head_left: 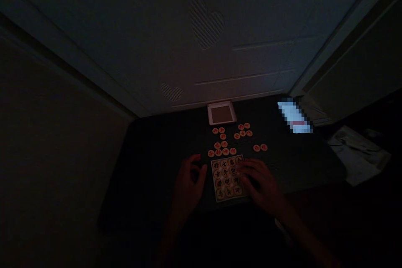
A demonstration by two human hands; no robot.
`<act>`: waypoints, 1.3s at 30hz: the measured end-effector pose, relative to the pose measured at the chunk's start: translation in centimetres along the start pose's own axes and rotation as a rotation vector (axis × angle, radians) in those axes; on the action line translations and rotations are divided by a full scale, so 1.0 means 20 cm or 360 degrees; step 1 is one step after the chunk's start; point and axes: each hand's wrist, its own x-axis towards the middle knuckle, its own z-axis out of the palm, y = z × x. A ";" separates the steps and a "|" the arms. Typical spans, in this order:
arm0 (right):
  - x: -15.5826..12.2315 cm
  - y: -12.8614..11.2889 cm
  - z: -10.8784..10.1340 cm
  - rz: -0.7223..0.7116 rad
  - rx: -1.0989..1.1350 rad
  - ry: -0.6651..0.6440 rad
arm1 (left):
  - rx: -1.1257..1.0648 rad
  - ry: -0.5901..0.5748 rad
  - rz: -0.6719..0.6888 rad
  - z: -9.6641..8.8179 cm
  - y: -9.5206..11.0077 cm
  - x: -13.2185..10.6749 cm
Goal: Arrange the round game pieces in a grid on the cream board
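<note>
Dark tabletop: right hand overlaps round black-marked discs in pale-rimmed square tray, maybe steadying, grip unclear; left hand loose, fingers parted.

Exposure: very dim. Brightest spot: pixelated bluish-white screen, right. Tabletop: near-black. Markings on discs: soft. Lower right: deep shadow.

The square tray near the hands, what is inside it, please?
Inside the square tray are round pieces with dark characters, set in rows. The right hand covers part of its right side; what lies beneath cannot be seen.
</note>
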 end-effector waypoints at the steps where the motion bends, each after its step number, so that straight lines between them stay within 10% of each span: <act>1: 0.00 0.00 0.00 0.0017 0.0010 0.0002 | 0.0029 -0.0012 0.0045 -0.01 -0.01 0.03; 16: 0.01 -0.02 0.00 0.0049 0.0030 0.0000 | 0.0455 -0.0509 0.0856 0.01 0.01 0.33; 39: 0.01 -0.03 0.00 -0.0050 -0.0180 -0.0186 | 0.0522 -0.0759 0.0883 0.04 0.11 0.42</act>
